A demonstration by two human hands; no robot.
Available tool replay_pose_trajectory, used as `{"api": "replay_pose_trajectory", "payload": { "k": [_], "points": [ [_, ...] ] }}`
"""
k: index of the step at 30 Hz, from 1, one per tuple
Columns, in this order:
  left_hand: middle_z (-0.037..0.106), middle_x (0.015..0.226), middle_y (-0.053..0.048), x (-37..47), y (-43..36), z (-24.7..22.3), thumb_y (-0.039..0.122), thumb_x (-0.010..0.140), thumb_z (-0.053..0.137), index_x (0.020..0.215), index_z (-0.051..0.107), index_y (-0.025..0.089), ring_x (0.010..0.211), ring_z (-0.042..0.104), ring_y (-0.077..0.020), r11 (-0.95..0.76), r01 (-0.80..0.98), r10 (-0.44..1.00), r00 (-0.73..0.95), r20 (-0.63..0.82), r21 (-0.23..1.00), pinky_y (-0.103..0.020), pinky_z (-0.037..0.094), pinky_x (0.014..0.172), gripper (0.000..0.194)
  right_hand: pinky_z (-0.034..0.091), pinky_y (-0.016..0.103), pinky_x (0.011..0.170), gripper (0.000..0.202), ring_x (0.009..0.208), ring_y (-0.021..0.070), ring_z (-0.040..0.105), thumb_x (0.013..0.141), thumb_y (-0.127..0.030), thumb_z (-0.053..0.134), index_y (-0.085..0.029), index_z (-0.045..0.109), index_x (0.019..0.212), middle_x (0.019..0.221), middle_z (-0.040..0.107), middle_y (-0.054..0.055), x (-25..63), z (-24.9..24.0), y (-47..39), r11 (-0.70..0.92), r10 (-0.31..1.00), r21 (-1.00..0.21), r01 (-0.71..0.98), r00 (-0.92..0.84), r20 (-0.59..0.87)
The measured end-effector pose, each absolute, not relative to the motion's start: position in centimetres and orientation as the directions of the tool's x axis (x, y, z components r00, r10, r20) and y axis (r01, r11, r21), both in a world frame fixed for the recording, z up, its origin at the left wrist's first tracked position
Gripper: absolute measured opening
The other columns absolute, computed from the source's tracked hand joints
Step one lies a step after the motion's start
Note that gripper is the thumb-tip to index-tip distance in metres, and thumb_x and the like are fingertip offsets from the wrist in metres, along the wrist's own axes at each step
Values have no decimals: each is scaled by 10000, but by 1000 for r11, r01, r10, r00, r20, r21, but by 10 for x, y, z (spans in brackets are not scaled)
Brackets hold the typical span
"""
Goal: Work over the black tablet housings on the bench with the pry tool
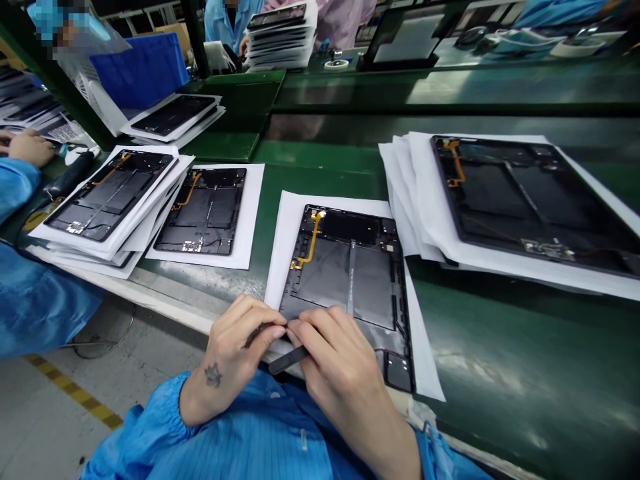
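Note:
An opened tablet (350, 273) lies on a white sheet (283, 233) directly before me, its dark inside facing up, with an orange flex cable (314, 241) near its left side. Both hands meet over its near left corner. My right hand (337, 353) is closed around a flat black tool (287, 361) whose rounded end sticks out toward me; the tool's other end is hidden by the fingers. The fingers of my left hand (240, 350) are pinched beside the right fingertips, and what they hold, if anything, I cannot make out.
To the right stands a stack of tablets on sheets (530, 200). Another opened tablet (210, 210) and a stack (113, 193) are at the left. A co-worker's hand (31, 147) shows at the far left. A blue bin (143, 70) stands behind.

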State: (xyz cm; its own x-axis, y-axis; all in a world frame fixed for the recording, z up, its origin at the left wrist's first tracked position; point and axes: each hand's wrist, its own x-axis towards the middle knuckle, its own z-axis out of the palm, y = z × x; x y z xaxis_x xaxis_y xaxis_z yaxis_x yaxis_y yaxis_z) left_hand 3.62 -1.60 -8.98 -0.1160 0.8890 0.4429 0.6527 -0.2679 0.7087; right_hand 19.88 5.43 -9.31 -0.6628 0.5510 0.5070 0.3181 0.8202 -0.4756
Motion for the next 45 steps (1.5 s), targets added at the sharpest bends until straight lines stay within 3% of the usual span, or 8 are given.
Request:
{"api": "replay_pose_trajectory", "payload": {
  "k": [5, 14, 23, 30, 36, 39, 42, 45],
  "points": [
    [628, 906, 0, 30, -14, -88, 129, 997, 588, 985, 627, 180, 851, 581, -100, -258, 681, 906, -76, 417, 685, -201, 455, 769, 65, 402, 340, 718, 173, 812, 203, 496, 977, -48, 480, -121, 630, 1023, 916, 638, 77, 204, -89, 54, 831, 539, -462, 310, -654, 531],
    [606, 905, -61, 9, -7, -76, 50, 988, 528, 1014, 584, 121, 827, 502, -171, -437, 847, 859, 294, 419, 303, -296, 454, 763, 94, 453, 356, 787, 409, 919, 230, 530, 936, 20, 399, -99, 576, 1285, 1104, 655, 111, 222, -97, 52, 866, 462, -413, 282, -767, 445],
    [628, 909, -90, 6, -4, -71, 71, 1022, 418, 1092, 579, 102, 790, 515, -190, -497, 864, 827, 443, 346, 81, -318, 474, 721, 178, 411, 354, 670, 365, 812, 222, 512, 984, -37, 337, -105, 657, 1147, 977, 675, 95, 209, -93, 53, 892, 449, -277, 357, -768, 457],
    [633, 895, -56, -2, -9, -82, 103, 1016, 485, 1036, 592, 156, 781, 526, -169, -427, 874, 867, 322, 381, 232, -298, 458, 723, 121, 390, 360, 678, 362, 820, 223, 506, 952, -13, 371, -110, 652, 1159, 973, 672, 77, 207, -93, 54, 893, 448, -263, 365, -774, 447],
    [642, 952, -81, -1, -17, -93, 58, 1002, 489, 1083, 586, 128, 840, 519, -175, -472, 835, 854, 353, 381, 284, -304, 462, 759, 144, 368, 357, 704, 379, 829, 225, 490, 922, 4, 402, -108, 636, 1198, 1001, 670, 76, 211, -95, 51, 894, 446, -250, 372, -789, 423],
    [642, 929, -69, -3, -14, -91, 91, 1008, 500, 1049, 595, 146, 818, 519, -171, -458, 808, 871, 326, 367, 370, -295, 463, 752, 118, 364, 359, 702, 368, 817, 223, 481, 952, -21, 378, -114, 645, 1186, 998, 678, 79, 210, -94, 49, 898, 441, -201, 392, -781, 443],
    [644, 900, -43, -9, -2, -81, 178, 1030, 489, 982, 606, 178, 802, 558, -154, -367, 762, 930, 277, 243, 534, -272, 461, 734, 126, 346, 368, 679, 353, 793, 224, 475, 969, -56, 372, -135, 662, 1153, 1000, 690, 83, 209, -93, 47, 893, 441, -136, 429, -774, 453],
    [601, 737, 17, -15, 18, -64, 264, 1013, 529, 890, 630, 188, 644, 537, -113, -204, 746, 962, 273, -12, 634, -233, 401, 605, 176, 325, 372, 658, 343, 779, 226, 477, 945, -67, 408, -150, 664, 1158, 997, 692, 79, 208, -93, 47, 890, 449, -134, 436, -783, 431]
  ]
}}
